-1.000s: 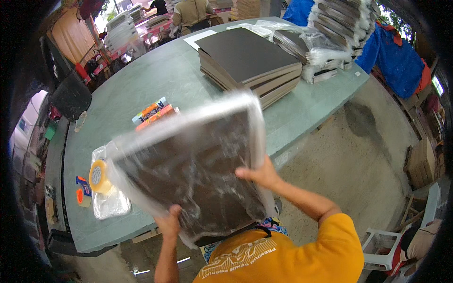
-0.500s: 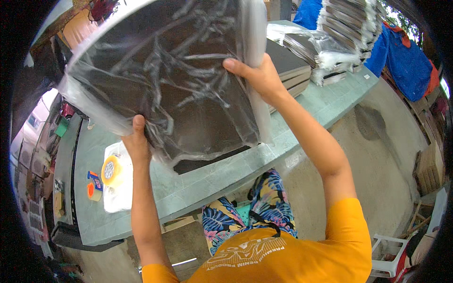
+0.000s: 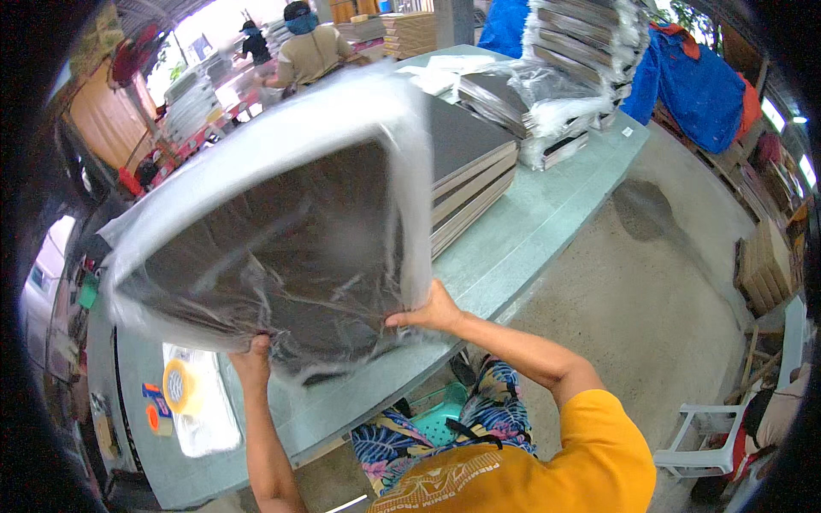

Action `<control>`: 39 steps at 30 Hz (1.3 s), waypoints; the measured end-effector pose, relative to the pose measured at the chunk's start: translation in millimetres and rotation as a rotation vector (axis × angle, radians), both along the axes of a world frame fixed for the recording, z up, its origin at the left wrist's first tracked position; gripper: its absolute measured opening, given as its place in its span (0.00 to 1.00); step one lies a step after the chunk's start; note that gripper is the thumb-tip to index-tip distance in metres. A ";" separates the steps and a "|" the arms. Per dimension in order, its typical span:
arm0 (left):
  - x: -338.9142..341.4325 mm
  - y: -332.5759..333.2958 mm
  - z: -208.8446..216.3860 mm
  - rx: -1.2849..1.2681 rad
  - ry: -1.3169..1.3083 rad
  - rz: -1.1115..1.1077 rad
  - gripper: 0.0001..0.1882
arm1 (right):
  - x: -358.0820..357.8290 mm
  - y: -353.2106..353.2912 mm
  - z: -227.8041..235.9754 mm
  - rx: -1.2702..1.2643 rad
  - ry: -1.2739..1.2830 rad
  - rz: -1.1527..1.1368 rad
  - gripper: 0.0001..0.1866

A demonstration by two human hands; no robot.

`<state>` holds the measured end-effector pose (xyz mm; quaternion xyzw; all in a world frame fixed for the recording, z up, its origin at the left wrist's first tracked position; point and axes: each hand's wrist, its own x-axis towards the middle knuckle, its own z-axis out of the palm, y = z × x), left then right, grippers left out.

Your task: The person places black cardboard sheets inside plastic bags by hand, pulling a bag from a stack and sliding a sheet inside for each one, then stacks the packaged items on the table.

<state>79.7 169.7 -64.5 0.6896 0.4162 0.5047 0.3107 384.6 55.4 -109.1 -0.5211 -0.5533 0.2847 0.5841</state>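
Note:
A large dark board wrapped in clear plastic [image 3: 308,231] is held up, tilted, over the green table [image 3: 530,231]. White cloudy padding or bunched plastic runs around its edges. My left hand [image 3: 250,363] grips its near left edge, thumb on top. My right hand [image 3: 434,309] pinches its near right corner, thumb on the face; the fingers underneath are hidden. Behind the board to the right is a stack of dark-topped boards [image 3: 475,141] with pale edges.
At the table's left lie a roll of yellowish tape [image 3: 180,386], an orange-and-blue tape dispenser [image 3: 154,410] and a pile of clear plastic bags [image 3: 214,427]. Wrapped boards [image 3: 581,51] stand stacked at the far right. A person [image 3: 310,56] works beyond. A white plastic chair [image 3: 701,440] stands right.
The wrapped board has come down and tilted flatter, its far edge now showing. My right hand has slid from its right side to the near right corner. The view has shifted.

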 end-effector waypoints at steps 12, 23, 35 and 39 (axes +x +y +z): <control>156.1 1.9 123.8 -0.408 -0.147 -0.251 0.30 | 181.1 -31.9 131.6 -0.267 0.005 -0.028 0.34; 501.0 64.6 203.4 -0.355 -0.513 -0.747 0.16 | 421.9 -58.2 233.9 0.484 1.005 -0.341 0.28; 759.6 94.9 52.3 -0.900 -0.719 -0.744 0.18 | 452.4 -345.2 1.6 0.008 1.380 -0.826 0.32; 756.2 85.5 59.2 -0.999 -0.656 -0.752 0.18 | 397.9 -383.0 -71.8 -0.114 1.560 -1.102 0.21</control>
